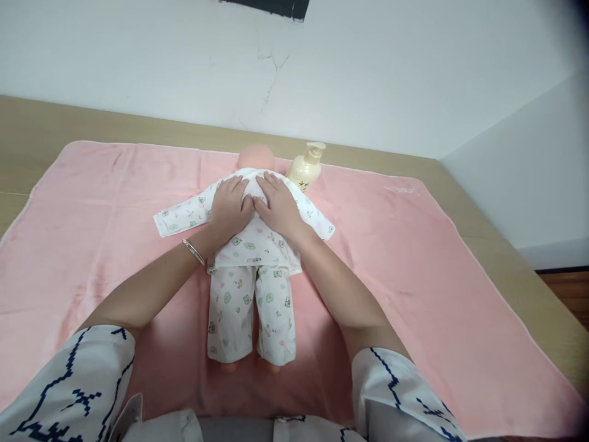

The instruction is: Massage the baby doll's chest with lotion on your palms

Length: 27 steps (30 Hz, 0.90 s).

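A baby doll (256, 157) lies on a pink blanket (391, 276), its head toward the wall and its feet toward me. It wears a white printed long-sleeved top (260, 242) and matching trousers (231, 313). On the upper part of the top, my left hand (230, 205) rests flat with fingers stretched. My right hand (278, 205) lies the same way beside it, the two thumbs nearly touching. The doll's sleeves spread out to both sides, and only the tips of its feet show below the trouser hems.
A cream pump bottle (305, 169) stands just right of the doll's head. Under the blanket is a wooden surface (483, 233), with a white wall (161, 67) behind it. A dark patch (276, 6) shows high on the wall.
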Motion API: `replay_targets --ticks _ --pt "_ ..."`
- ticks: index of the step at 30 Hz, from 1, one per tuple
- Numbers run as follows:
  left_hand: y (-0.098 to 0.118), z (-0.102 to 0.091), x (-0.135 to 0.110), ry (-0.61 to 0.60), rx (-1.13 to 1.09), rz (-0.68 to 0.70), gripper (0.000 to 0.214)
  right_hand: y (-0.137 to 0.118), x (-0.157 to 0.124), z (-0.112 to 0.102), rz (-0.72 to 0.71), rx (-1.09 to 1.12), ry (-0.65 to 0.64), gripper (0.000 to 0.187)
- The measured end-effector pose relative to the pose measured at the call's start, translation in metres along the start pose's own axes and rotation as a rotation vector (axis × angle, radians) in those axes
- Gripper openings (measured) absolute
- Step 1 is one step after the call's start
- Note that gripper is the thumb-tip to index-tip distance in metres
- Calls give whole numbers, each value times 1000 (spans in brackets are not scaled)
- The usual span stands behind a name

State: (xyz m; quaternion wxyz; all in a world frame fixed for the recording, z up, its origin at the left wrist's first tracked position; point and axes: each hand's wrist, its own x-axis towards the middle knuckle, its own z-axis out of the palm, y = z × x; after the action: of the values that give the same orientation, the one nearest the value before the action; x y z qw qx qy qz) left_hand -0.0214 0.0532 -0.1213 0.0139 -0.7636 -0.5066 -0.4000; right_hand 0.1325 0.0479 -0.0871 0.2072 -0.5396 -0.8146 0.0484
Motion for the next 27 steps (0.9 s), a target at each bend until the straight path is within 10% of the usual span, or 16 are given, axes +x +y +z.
replay_targets --ticks 8,16,27 --pt "8 -9 -6 37 26 1 31 -34 -24 1 87 -128 95 49" --pt "5 -6 -2 -12 3 -9 35 4 0 -1 -48 -5 -36 58" --pt "4 -6 -7 36 -1 -67 31 -18 -12 -4 60 -18 61 40"
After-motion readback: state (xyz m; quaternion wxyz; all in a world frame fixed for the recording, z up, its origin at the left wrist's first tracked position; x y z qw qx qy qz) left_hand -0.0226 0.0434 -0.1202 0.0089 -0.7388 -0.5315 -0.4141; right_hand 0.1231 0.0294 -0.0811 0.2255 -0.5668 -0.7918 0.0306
